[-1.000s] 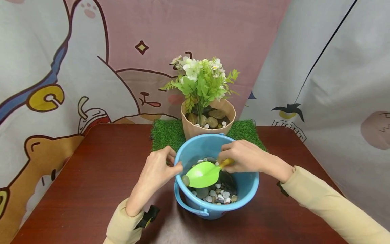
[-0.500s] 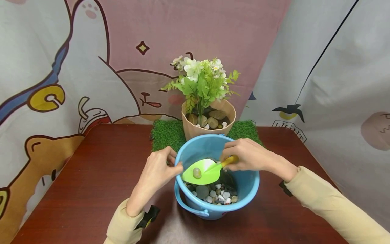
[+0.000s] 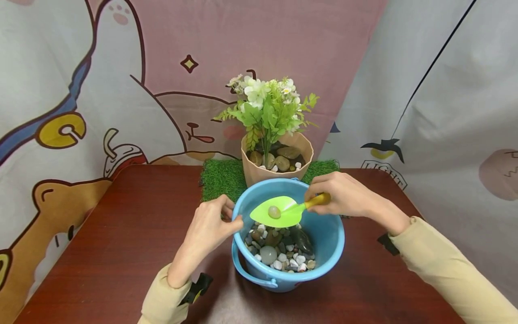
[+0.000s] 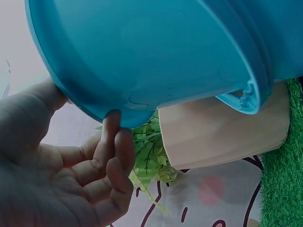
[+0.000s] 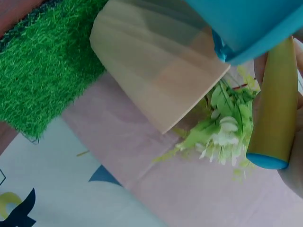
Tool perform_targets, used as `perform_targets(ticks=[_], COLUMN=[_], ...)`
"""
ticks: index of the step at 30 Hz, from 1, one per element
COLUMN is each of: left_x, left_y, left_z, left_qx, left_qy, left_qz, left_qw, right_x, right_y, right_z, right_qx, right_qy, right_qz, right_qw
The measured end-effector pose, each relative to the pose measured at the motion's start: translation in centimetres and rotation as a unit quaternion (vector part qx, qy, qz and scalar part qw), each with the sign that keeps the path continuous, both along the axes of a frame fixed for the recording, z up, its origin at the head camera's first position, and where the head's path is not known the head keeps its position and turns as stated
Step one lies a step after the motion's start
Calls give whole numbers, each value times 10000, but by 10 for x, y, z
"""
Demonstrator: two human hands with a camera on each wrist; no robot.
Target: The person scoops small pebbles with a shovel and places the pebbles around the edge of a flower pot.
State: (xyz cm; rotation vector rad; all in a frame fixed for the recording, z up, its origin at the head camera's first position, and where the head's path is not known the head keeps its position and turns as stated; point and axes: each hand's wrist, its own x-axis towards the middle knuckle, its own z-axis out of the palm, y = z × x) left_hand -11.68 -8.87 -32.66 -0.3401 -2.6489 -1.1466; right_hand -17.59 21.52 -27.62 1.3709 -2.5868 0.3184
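In the head view my right hand (image 3: 340, 194) grips the yellow handle of a small garden trowel (image 3: 289, 218) with a bright green, leaf-shaped blade. On that blade lies one pale round stone (image 3: 274, 212). The blade is held over the mouth of a light blue bucket (image 3: 328, 243), apart from the pebbles (image 3: 283, 257) at its bottom. My left hand (image 3: 208, 225) pinches the bucket's left rim, thumb on the rim and fingers outside. The left wrist view shows these fingers (image 4: 111, 127) against the bucket's outer wall. In the right wrist view the trowel handle (image 5: 274, 104) sits in the palm.
Close behind the bucket stands a beige planter (image 3: 259, 174) holding stones and white artificial flowers (image 3: 256, 92). It rests on a green turf mat (image 3: 218, 177). The bucket's bail (image 3: 248, 275) hangs down at the front left. A printed cloth (image 3: 283, 36) backs the brown table (image 3: 101, 243).
The trowel has risen and moved up and right over the bucket. The stone, first at the blade's tip by the left rim, now lies mid-blade. My left hand has stayed put.
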Motion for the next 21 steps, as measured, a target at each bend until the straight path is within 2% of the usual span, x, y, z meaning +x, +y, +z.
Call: perform_targets(ticks=[9,15,21], left_x=[1,1,1], left_y=[0,0,1], left_z=[1,1,0], left_qx=[-18,-16,-17], left_qy=[17,-2,32], left_qz=[11,18,29], left_qw=[10000,10000,10000], right_x=[-10,-17,-26], right_y=[16,27,36], right_z=[12,20,29], right_qx=[-101,-42,235], right_qy=[32,73,367], right_qz=[-311,-759,-1338], right_qw=[9995,9971,9900])
